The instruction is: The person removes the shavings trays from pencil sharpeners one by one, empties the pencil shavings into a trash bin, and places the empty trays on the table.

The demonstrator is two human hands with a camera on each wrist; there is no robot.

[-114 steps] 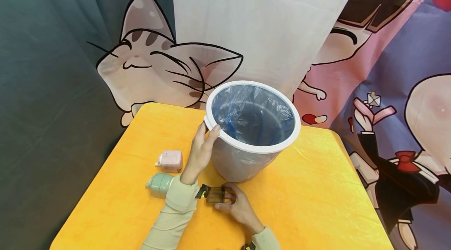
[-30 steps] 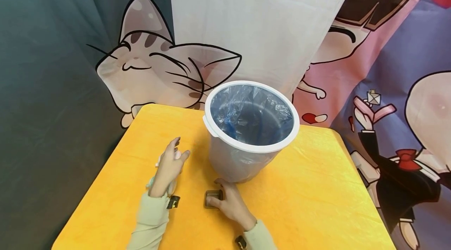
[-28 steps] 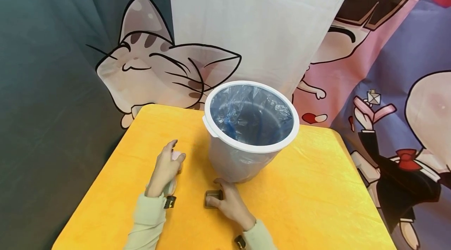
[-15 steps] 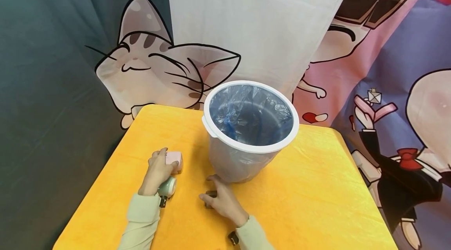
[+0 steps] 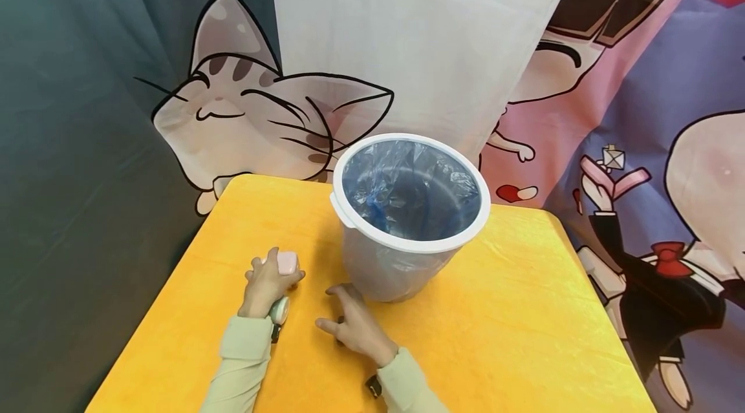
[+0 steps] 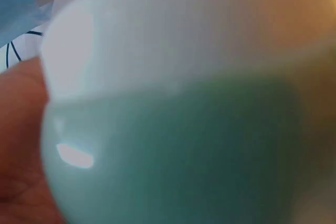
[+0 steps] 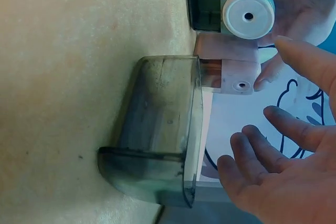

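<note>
A pink pencil sharpener (image 5: pixel 288 263) lies on the table at the left, and my left hand (image 5: pixel 263 289) grips it from above, thumb on its near right side. Under the wrist sits a green pencil sharpener (image 5: pixel 280 311), partly hidden; its white and green body (image 6: pixel 168 145) fills the left wrist view, blurred. My right hand (image 5: pixel 362 330) has its fingers spread and holds nothing. Just beyond them stands a dark translucent shavings container (image 7: pixel 157 114), which looks empty in the right wrist view and is mostly covered by the hand in the head view.
A white-rimmed wastebasket (image 5: pixel 378 267) lined with a clear bag stands behind my right hand. A yellow cloth (image 5: pixel 500 322) covers the table. Cartoon-printed curtains (image 5: pixel 349 12) hang close behind the table's far edge.
My left hand let go of the wastebasket rim, moved left and down, and took hold of the pink sharpener. My right hand released the shavings container, opened its fingers and drifted slightly left.
</note>
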